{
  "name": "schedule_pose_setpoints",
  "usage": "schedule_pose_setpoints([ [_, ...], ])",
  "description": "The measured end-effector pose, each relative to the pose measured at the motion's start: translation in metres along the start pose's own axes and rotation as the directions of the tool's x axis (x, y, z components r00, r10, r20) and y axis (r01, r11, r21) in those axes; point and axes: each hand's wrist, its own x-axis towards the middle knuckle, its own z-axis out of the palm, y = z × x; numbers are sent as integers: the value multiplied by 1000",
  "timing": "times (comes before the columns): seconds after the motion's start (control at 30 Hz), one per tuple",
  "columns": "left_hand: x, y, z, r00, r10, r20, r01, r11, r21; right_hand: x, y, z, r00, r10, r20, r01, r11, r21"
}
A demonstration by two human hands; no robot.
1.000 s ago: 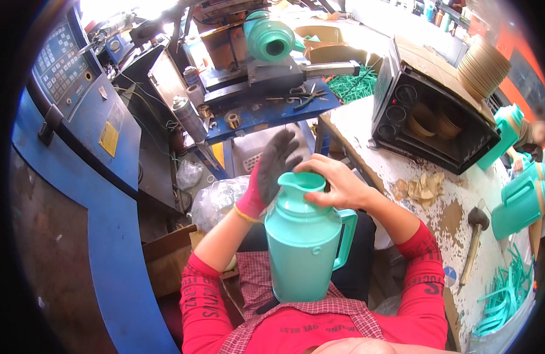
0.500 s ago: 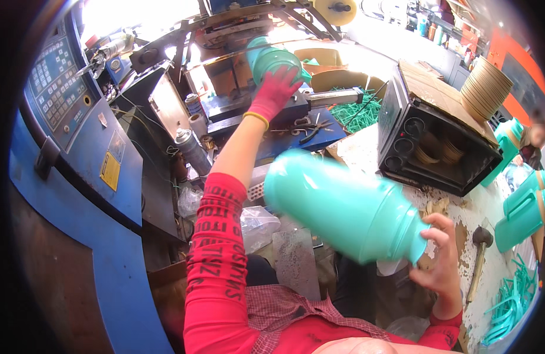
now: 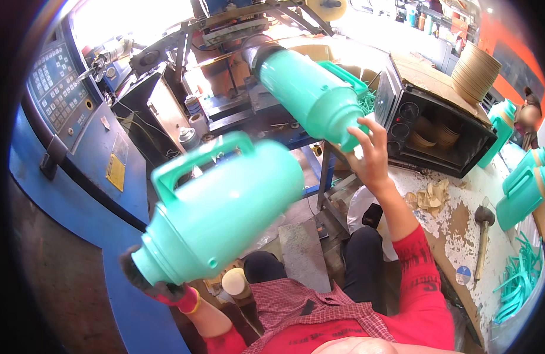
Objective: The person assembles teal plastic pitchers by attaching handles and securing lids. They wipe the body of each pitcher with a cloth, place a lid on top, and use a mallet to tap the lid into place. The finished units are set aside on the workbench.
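My left hand (image 3: 169, 294), in a red and dark glove, is closed round the narrow neck of a turquoise plastic jug (image 3: 231, 206) at the lower left. That jug lies tilted in the air, its handle upward and its base toward the middle; motion blurs it slightly. With bare fingers, my right hand (image 3: 371, 154) grips the neck of a second turquoise jug (image 3: 305, 88). This one slants away from me, handle on its right side. Its far end meets a dark round part (image 3: 262, 52) of the machine; whether it sits around that part I cannot tell.
A blue control cabinet (image 3: 77, 147) stands at left. On the right, a worn white table (image 3: 449, 218) holds a black oven (image 3: 441, 133), a mallet (image 3: 482, 236) and turquoise strips (image 3: 517, 289). More jugs (image 3: 520, 189) stand at the right edge. A metal plate (image 3: 305, 253) lies below.
My left hand has come from the machine down to the lower left with a jug. My right hand has carried the other jug up and away, to the machine's round part.
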Motion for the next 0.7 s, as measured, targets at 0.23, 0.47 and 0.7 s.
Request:
schedule_pose_setpoints([
  [0.23, -88, -26, -33, 856, -469, 216, 503, 852, -142, 51, -1, 84, 992, -108, 63, 116, 984, -136],
  [0.47, -108, -20, -15, 831, -445, 333, 457, 888, 45, 116, 8, 180, 979, 166, 116, -135, 962, -236],
  [0.7, -101, 9, 9, 794, -415, 444, 395, 907, 142, 124, 17, 212, 959, 261, 111, -232, 947, -222],
])
